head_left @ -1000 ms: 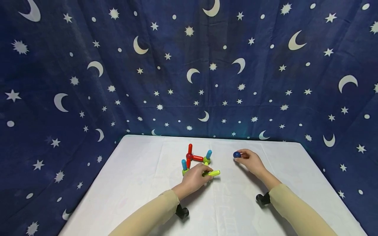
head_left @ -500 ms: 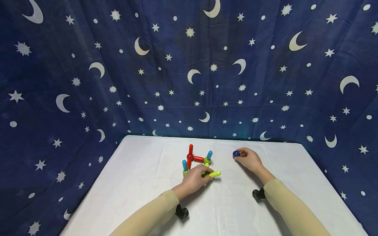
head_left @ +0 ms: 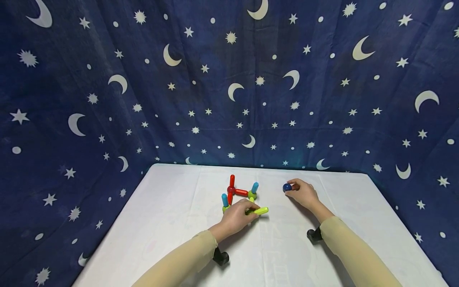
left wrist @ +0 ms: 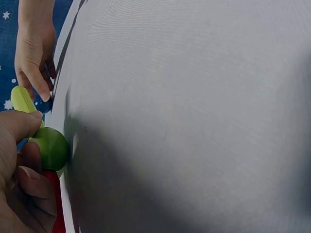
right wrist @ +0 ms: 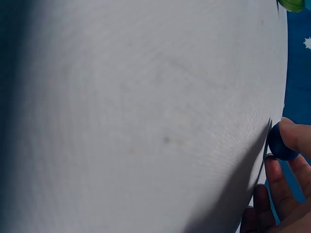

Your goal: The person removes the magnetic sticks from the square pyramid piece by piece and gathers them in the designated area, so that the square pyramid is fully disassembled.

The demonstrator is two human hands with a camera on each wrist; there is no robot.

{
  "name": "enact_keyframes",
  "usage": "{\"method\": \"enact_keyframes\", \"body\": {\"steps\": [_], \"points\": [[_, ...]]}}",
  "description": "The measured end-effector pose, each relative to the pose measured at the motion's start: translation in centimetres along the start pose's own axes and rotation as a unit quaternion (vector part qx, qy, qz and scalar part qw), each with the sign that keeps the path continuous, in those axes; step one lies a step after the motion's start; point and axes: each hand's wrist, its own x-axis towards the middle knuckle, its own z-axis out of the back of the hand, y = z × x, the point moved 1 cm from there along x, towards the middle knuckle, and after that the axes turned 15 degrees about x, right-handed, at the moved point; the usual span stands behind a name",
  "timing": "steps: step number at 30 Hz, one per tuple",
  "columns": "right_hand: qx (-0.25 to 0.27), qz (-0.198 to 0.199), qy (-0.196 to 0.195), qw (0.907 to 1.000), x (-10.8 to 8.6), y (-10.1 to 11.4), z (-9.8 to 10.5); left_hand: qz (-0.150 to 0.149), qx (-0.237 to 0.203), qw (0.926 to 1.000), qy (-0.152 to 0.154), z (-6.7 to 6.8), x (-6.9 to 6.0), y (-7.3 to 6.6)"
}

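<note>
Dark blue ball (head_left: pixel 287 187) sits right of centre in the head frame, pinched between the thumb and fingers of the right hand (head_left: pixel 304 193); the other fingers of that hand look loosely bent in the right wrist view; whether the ball touches the white tabletop (head_left: pixel 287 247) I cannot tell. Left of it, nearer the middle of the frame, the left hand (head_left: pixel 236 216) is closed round a green ball (left wrist: pixel 53 149), its thumb by the foot of a yellow-green rod (head_left: pixel 261 211) whose free end points right; a red rod (left wrist: pixel 59 204) runs down from that ball at the lower left of the left wrist frame. Behind the left hand stand an upright red rod (head_left: pixel 232 180) on a red ball (head_left: pixel 231 190), one blue rod (head_left: pixel 224 200) and a second blue rod (head_left: pixel 255 187). Over the last second the right forearm has swung slightly leftward and the dark blue ball has barely shifted; the left hand and the structure look almost unmoved; so the dark blue ball and the yellow-green rod remain apart, not joined.
</note>
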Motion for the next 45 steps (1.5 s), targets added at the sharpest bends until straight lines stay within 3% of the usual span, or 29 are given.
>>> {"method": "enact_keyframes", "body": {"steps": [16,23,30,33,35,37,40,45], "points": [[-0.002,-0.007,0.01,0.9999,0.4,-0.4,0.2,-0.004,0.005,1.0,-0.005,0.1,0.0,-0.1],[0.031,0.005,0.014,0.9994,0.1,-0.5,0.5,-0.009,0.002,0.9999,-0.01,0.1,0.2,-0.4],[0.057,0.069,-0.054,0.9945,-1.9,1.4,0.6,-0.001,0.006,0.9998,-0.021,-0.1,0.4,-1.0],[0.095,0.077,-0.036,0.9919,-3.1,2.6,-0.3,0.008,0.009,0.9995,-0.03,-0.2,0.6,-1.3],[0.132,0.046,0.001,0.9901,-4.0,3.2,-1.3,0.013,0.006,0.9992,-0.036,-0.3,0.7,-1.5],[0.176,-0.006,0.041,0.9834,-4.7,3.5,-2.4,0.013,-0.003,0.999,-0.042,-0.4,0.8,-1.6],[0.244,-0.089,0.085,0.962,-5.7,3.7,-3.7,0.015,-0.022,0.9987,-0.044,-0.5,0.7,-1.7],[0.34,-0.156,0.105,0.9216,-6.5,3.6,-4.8,0.033,-0.043,0.9982,-0.027,-0.8,-0.1,-1.8]]}}
